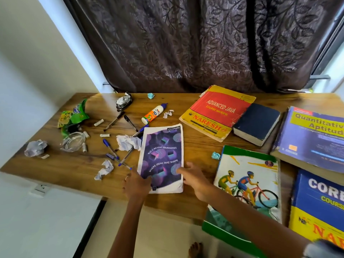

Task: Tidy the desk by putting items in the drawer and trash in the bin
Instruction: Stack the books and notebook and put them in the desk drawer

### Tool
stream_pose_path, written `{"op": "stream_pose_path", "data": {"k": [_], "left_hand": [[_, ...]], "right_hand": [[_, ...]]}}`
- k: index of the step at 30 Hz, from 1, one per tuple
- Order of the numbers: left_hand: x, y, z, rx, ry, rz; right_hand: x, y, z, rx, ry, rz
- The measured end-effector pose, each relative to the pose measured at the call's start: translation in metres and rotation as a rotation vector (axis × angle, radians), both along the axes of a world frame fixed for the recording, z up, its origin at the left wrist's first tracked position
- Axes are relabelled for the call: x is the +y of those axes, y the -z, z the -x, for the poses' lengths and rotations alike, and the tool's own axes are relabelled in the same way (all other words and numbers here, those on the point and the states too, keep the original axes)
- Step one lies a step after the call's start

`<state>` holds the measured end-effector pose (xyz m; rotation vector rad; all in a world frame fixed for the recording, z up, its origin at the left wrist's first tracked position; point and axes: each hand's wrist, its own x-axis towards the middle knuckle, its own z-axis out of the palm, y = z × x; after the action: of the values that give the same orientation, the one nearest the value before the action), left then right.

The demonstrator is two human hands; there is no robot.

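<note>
Right now both hands sit at the near end of the purple notebook (161,157), which lies flat close to the tabletop's (195,151) front edge, its long axis running from that edge toward the back. The left hand (136,184) presses with loosely spread fingers at the notebook's near-left corner; the right hand (193,176) lies with straight fingers on its near-right part. Neither curls round the cover yet. Both are equally near, one on each side, so a two-handed lift looks likely.

A crumpled paper (128,142) touches the notebook's far-left edge, and blue pens (111,148) lie just beside its left side; lifting may drag them.

Toward the left end, a clear glass bowl (73,142) stands beside a green wrapper (73,116); what it holds, if anything, I cannot tell. No drawer or bin shows.
</note>
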<state>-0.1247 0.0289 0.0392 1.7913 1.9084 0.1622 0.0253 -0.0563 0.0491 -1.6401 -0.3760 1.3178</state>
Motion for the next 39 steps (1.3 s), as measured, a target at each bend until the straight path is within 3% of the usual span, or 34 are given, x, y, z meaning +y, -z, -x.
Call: {"op": "stream_pose_path", "data": {"k": [5, 12, 19, 22, 26, 29, 31, 33, 36, 39], "left_hand": [[0.013, -0.002, 0.008, -0.264, 0.092, 0.105], [0.004, -0.017, 0.000, -0.779, -0.015, 0.287], [-0.019, -0.055, -0.006, -0.983, 0.165, 0.287], [-0.033, -0.062, -0.018, -0.983, 0.271, 0.315], [-0.056, -0.054, -0.048, -1.000, 0.402, 0.447], [-0.074, -0.039, -0.072, -0.967, 0.518, 0.545], [-0.081, -0.026, -0.086, -0.837, 0.622, 0.464], [-0.083, -0.010, -0.099, -0.628, 0.713, 0.256], [-0.079, 0.007, -0.121, -0.319, 0.807, -0.098], [-0.073, 0.018, -0.147, -0.163, 0.896, -0.231]], "right_hand": [[0.003, 0.006, -0.008, -0.050, 0.060, 0.061], [0.002, 0.000, -0.016, -0.078, 0.107, 0.105], [-0.016, -0.030, -0.042, 0.328, 0.217, -0.119], [-0.037, -0.040, -0.059, 0.272, 0.316, -0.256], [-0.083, -0.042, -0.085, -0.054, 0.446, -0.406], [-0.125, -0.033, -0.100, -0.182, 0.530, -0.407], [-0.150, -0.022, -0.106, -0.204, 0.591, -0.369], [-0.170, -0.010, -0.108, -0.234, 0.610, -0.299], [-0.184, 0.007, -0.108, -0.441, 0.539, -0.112], [-0.183, 0.013, -0.101, -0.629, 0.452, 0.013]]}}
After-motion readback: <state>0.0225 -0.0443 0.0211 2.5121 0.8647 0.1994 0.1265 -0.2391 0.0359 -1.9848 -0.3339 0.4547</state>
